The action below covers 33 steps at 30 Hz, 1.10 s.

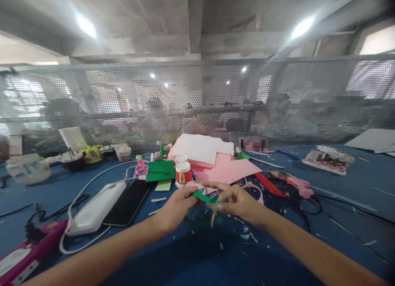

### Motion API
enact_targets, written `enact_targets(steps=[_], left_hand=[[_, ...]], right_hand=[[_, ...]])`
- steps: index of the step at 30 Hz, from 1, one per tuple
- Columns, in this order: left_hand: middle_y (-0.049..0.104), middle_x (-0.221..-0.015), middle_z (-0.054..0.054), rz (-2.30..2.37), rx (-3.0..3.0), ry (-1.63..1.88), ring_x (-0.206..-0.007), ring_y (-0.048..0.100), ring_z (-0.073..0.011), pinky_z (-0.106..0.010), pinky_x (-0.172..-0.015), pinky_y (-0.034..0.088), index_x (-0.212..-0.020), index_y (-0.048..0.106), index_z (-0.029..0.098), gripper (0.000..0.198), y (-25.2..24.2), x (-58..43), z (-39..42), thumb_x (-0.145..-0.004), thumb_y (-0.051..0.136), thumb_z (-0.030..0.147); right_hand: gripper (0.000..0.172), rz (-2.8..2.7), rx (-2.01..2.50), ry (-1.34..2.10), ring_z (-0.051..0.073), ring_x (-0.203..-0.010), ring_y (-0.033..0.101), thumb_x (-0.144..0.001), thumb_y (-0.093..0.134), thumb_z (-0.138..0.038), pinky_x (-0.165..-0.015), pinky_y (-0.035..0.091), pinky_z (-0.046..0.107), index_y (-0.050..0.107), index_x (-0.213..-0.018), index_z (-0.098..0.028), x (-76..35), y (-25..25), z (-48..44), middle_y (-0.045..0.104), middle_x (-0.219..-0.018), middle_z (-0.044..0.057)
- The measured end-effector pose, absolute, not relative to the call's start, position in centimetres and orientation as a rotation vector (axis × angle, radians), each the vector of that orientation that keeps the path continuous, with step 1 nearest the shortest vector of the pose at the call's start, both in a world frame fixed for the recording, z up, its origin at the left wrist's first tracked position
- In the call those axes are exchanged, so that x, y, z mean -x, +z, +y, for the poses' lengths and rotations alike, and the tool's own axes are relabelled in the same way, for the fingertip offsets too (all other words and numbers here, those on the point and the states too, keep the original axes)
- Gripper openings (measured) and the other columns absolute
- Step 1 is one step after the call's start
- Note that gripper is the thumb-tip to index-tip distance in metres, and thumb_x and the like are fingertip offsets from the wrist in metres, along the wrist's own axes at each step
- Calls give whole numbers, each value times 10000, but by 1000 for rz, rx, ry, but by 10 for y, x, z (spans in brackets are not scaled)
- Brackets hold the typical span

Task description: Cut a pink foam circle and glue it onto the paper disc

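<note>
Both hands meet over the front middle of the blue table [191, 261], with a narrow green strip [202, 196] stretched between them. My left hand [176, 205] pinches the strip's left end between thumb and fingers. At its right end, my right hand [236, 201] closes on the strip with thumb and fingertips. Whether the strip is paper or foam, I cannot tell. Just beyond the hands stand red jars with white lids [183, 174]. A green sheet [160, 170] lies left of the jars, and pink sheets [231, 169] lie behind the right hand.
A black phone [127, 203], a white power bank-like block [97, 208] and a magenta power strip [33, 249] with cables occupy the left. White sheets [197, 147] are stacked at the back. On the right are a red-handled tool [270, 185], a pink-handled tool [298, 185] and black cable. Scraps litter the table.
</note>
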State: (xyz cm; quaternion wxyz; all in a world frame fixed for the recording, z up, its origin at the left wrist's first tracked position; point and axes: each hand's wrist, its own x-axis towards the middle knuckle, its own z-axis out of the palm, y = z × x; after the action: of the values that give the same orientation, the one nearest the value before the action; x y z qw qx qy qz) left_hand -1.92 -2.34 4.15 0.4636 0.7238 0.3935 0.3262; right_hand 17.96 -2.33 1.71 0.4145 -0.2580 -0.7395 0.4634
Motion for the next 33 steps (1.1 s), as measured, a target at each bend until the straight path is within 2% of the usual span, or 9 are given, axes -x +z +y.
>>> enact_targets(steps=[5, 9, 13, 15, 18, 21, 25, 28, 33], left_hand=[[462, -556, 20, 855, -1538, 797, -534, 384, -94, -229, -524, 293, -581, 519, 150, 124, 55, 19, -28, -662, 523, 243], [438, -539, 35, 820, -1485, 844, -495, 338, -75, -217, -500, 264, -604, 517, 147, 238, 56, 19, -29, -728, 566, 345], [459, -584, 26, 782, -1707, 899, -540, 377, -77, -211, -528, 287, -619, 533, 144, 275, 53, 21, -28, -774, 567, 368], [469, -603, 16, 760, -1908, 862, -573, 406, -87, -215, -544, 301, -598, 525, 146, 293, 52, 21, -30, -807, 531, 350], [460, -587, 21, 834, -2241, 787, -574, 406, -91, -219, -542, 299, -596, 509, 152, 311, 51, 21, -36, -867, 448, 291], [474, -592, 21, 888, -2664, 792, -570, 408, -93, -224, -540, 297, -609, 494, 155, 286, 48, 21, -42, -882, 422, 204], [529, -639, 1, 873, -3073, 813, -593, 467, -111, -239, -551, 334, -665, 494, 161, 244, 39, 20, -45, -890, 399, 162], [520, -615, 0, 763, -3340, 843, -537, 447, -125, -265, -497, 313, -668, 481, 170, 229, 30, 20, -46, -874, 391, 128], [520, -626, -13, 590, -3577, 792, -524, 463, -149, -285, -459, 337, -697, 491, 170, 172, 17, 18, -46, -810, 402, 76]], right_hand=[[196, -1986, 812, 932, 268, -1194, 470, -693, 706, -440, -1007, 310, 432, 751, -706, -250, -182, 13, -16, 526, -1315, 58], [206, -2052, 903, 729, 292, -1161, 492, -679, 707, -447, -998, 320, 442, 745, -645, -247, -180, 10, -15, 599, -1230, 48], [224, -1992, 894, 765, 277, -1020, 596, -735, 651, -442, -924, 402, 412, 762, -786, -254, -181, 9, -11, 680, -1088, 53], [258, -1928, 932, 788, 280, -1028, 596, -746, 638, -435, -936, 396, 417, 756, -865, -239, -183, 10, -9, 677, -1094, 72], [324, -1844, 960, 927, 288, -1113, 546, -686, 699, -379, -974, 366, 418, 733, -963, -217, -185, 9, -8, 637, -1174, 81], [446, -1678, 928, 1171, 283, -1077, 562, -613, 736, -299, -960, 378, 428, 697, -1047, -204, -183, 9, -10, 652, -1141, 72], [353, -1312, 871, 1401, 243, -1063, 557, -587, 652, -169, -1018, 314, 409, 722, -931, -201, -178, 11, -17, 694, -1012, 47], [348, -1190, 670, 1603, 208, -1076, 540, -561, 584, -102, -1021, 310, 357, 723, -860, -214, -177, 14, -23, 688, -1001, 34], [195, -1134, 461, 1798, 206, -1065, 539, -656, 624, -200, -979, 338, 353, 714, -829, -183, -170, 17, -31, 670, -1047, 65]])
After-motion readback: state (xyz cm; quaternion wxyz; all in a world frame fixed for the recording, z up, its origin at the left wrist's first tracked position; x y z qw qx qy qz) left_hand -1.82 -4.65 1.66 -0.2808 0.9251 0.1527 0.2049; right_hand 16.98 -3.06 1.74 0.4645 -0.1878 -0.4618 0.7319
